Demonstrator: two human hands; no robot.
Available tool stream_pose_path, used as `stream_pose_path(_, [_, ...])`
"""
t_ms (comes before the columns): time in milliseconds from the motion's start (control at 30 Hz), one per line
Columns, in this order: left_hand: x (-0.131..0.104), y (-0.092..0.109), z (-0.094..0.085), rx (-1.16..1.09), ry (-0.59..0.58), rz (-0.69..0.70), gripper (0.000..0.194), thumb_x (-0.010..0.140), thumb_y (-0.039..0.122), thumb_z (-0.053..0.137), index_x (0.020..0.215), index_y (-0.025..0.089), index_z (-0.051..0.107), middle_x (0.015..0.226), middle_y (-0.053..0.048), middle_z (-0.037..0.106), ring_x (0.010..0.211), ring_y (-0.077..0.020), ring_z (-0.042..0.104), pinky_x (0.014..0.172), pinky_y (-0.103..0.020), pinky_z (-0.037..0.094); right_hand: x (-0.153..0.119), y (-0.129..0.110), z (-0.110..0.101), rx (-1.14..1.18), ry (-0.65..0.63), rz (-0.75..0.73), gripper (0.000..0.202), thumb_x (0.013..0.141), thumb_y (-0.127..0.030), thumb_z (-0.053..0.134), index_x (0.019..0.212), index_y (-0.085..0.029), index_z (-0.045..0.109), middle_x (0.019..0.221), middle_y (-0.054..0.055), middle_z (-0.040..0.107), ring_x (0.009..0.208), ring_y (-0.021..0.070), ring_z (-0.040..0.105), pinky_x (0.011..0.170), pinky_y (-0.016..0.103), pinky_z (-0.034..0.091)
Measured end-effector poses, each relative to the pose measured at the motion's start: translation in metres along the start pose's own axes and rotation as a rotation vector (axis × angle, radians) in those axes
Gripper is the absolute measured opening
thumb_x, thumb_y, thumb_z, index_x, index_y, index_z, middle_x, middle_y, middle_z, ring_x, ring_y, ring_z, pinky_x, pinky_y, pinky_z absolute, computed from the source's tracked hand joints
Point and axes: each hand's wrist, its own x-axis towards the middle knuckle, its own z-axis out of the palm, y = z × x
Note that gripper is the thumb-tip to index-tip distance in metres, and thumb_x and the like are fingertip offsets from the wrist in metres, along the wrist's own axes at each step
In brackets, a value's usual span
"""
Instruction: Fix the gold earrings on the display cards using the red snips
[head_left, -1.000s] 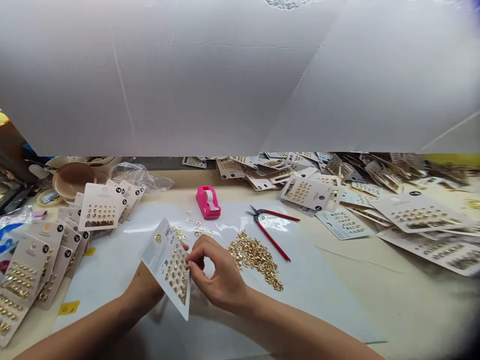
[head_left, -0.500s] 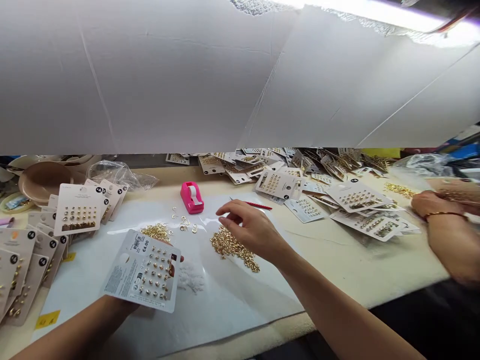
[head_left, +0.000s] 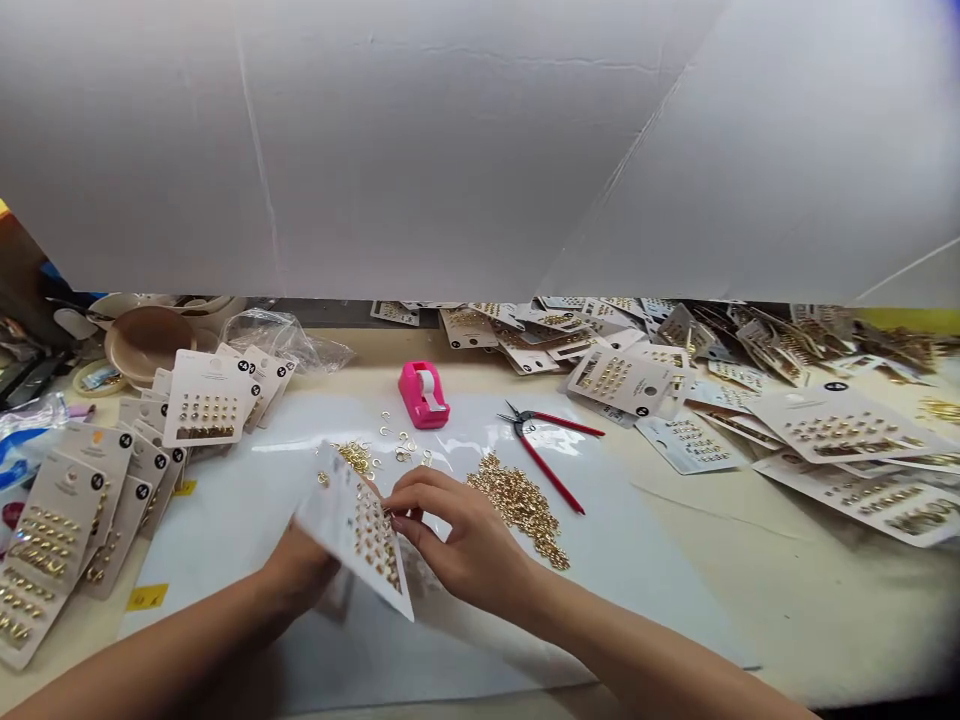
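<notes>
My left hand (head_left: 304,565) holds a white earring card (head_left: 352,525) from behind, and the card stands tilted above the mat. Rows of small gold pieces sit on the card's side facing right. My right hand (head_left: 457,530) is at the card's right side, thumb and fingertips pinched close together by the gold rows. Whatever may be between those fingertips is too small to make out. Just beyond the right hand lies a pile of small gold earring backs (head_left: 525,505). Behind the card is a smaller heap of gold hooks or hoops (head_left: 356,458).
Red-handled pliers (head_left: 544,450) lie opened on the white mat (head_left: 645,600). A pink tape dispenser (head_left: 424,395) stands at its far edge. Earring cards (head_left: 206,400) lean in stacks at left; more cards (head_left: 686,445) are heaped right and back. A cardboard panel (head_left: 450,150) overhangs the table.
My right hand has moved from above the gold pile to the card. The card has turned from facing me to edge-on. The view has swung right, and the co-worker's hand is out of sight.
</notes>
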Motion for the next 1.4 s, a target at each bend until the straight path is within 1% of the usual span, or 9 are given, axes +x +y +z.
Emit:
stream_pose_path(133, [0.003, 0.0, -0.001, -0.036, -0.094, 0.023, 0.018, 0.071, 0.021, 0.071, 0.062, 0.016, 0.056, 0.09, -0.002, 0.063, 0.087, -0.0163, 0.058, 0.077, -0.027, 0.046, -0.006, 0.004, 0.008, -0.02, -0.032, 0.038, 0.012, 0.075, -0.011, 0.057, 0.067, -0.02, 0.06, 0.069, 0.0, 0.06, 0.062, 0.0119, 0.055, 0.055, 0.024, 0.046])
stream_pose_path(267, [0.007, 0.0, -0.002, -0.069, -0.096, -0.075, 0.015, 0.072, 0.024, 0.071, 0.067, 0.017, 0.058, 0.082, -0.002, 0.065, 0.079, -0.0157, 0.06, 0.074, -0.028, 0.047, -0.011, 0.005, 0.002, -0.083, -0.056, 0.018, 0.013, 0.079, -0.012, 0.055, 0.077, -0.021, 0.064, 0.073, 0.0, 0.062, 0.066, 0.0119, 0.057, 0.059, 0.023, 0.046])
stream_pose_path(400, [0.008, 0.002, -0.001, -0.126, -0.09, -0.139, 0.023, 0.065, 0.031, 0.076, 0.082, 0.018, 0.068, 0.087, -0.006, 0.07, 0.088, -0.0215, 0.063, 0.085, -0.034, 0.048, -0.014, 0.027, -0.044, -0.376, -0.033, 0.117, 0.014, 0.083, -0.018, 0.053, 0.089, -0.02, 0.065, 0.09, 0.005, 0.065, 0.074, 0.015, 0.06, 0.065, 0.028, 0.047])
stream_pose_path(567, [0.006, 0.001, -0.007, -0.178, -0.164, -0.063, 0.02, 0.074, 0.031, 0.065, 0.09, 0.018, 0.071, 0.101, -0.008, 0.069, 0.101, -0.0246, 0.061, 0.09, -0.035, 0.049, -0.023, 0.088, -0.115, -0.918, -0.032, 0.59, 0.031, 0.084, -0.031, 0.049, 0.11, -0.018, 0.06, 0.116, 0.014, 0.059, 0.104, 0.0302, 0.056, 0.082, 0.043, 0.046])
stream_pose_path(767, [0.005, -0.005, -0.012, -0.089, -0.213, -0.052, 0.022, 0.075, 0.017, 0.063, 0.095, 0.021, 0.069, 0.104, -0.006, 0.069, 0.098, -0.022, 0.063, 0.085, -0.03, 0.052, -0.036, 0.121, -0.137, -0.903, -0.169, 0.674, 0.056, 0.078, -0.049, 0.053, 0.123, -0.016, 0.052, 0.122, 0.016, 0.056, 0.111, 0.0327, 0.052, 0.089, 0.044, 0.045])
stream_pose_path(1033, [0.005, -0.005, -0.008, -0.146, -0.186, -0.127, 0.019, 0.077, 0.021, 0.06, 0.093, 0.019, 0.069, 0.103, -0.007, 0.07, 0.098, -0.0233, 0.064, 0.086, -0.031, 0.051, -0.034, 0.131, -0.141, -0.94, -0.178, 0.563, 0.073, 0.073, -0.055, 0.058, 0.13, -0.011, 0.047, 0.136, 0.02, 0.043, 0.127, 0.0382, 0.035, 0.101, 0.052, 0.034])
stream_pose_path(1200, [0.006, -0.008, -0.008, -0.092, -0.181, -0.07, 0.019, 0.078, 0.013, 0.056, 0.092, 0.017, 0.069, 0.1, -0.009, 0.07, 0.1, -0.0235, 0.063, 0.086, -0.03, 0.051, -0.026, 0.127, -0.131, -0.86, -0.179, 0.255, 0.028, 0.085, -0.027, 0.049, 0.108, -0.022, 0.064, 0.115, 0.008, 0.062, 0.108, 0.0246, 0.054, 0.09, 0.04, 0.045])
stream_pose_path(1300, [0.007, -0.009, -0.009, -0.063, -0.166, -0.085, 0.019, 0.077, 0.012, 0.058, 0.092, 0.017, 0.069, 0.1, -0.008, 0.07, 0.099, -0.023, 0.063, 0.084, -0.029, 0.052, -0.02, 0.123, -0.117, -0.806, -0.184, 0.064, 0.03, 0.087, -0.014, 0.04, 0.094, -0.021, 0.069, 0.097, 0.007, 0.068, 0.09, 0.0192, 0.059, 0.077, 0.032, 0.047])
stream_pose_path(1400, [0.008, -0.013, -0.012, -0.057, -0.16, -0.067, 0.02, 0.078, 0.011, 0.057, 0.092, 0.016, 0.069, 0.1, -0.009, 0.07, 0.1, -0.0235, 0.062, 0.085, -0.029, 0.051, -0.016, 0.123, -0.106, -0.8, -0.244, 0.028, 0.025, 0.083, -0.012, 0.047, 0.088, -0.021, 0.07, 0.09, 0.005, 0.068, 0.082, 0.0178, 0.06, 0.07, 0.029, 0.045])
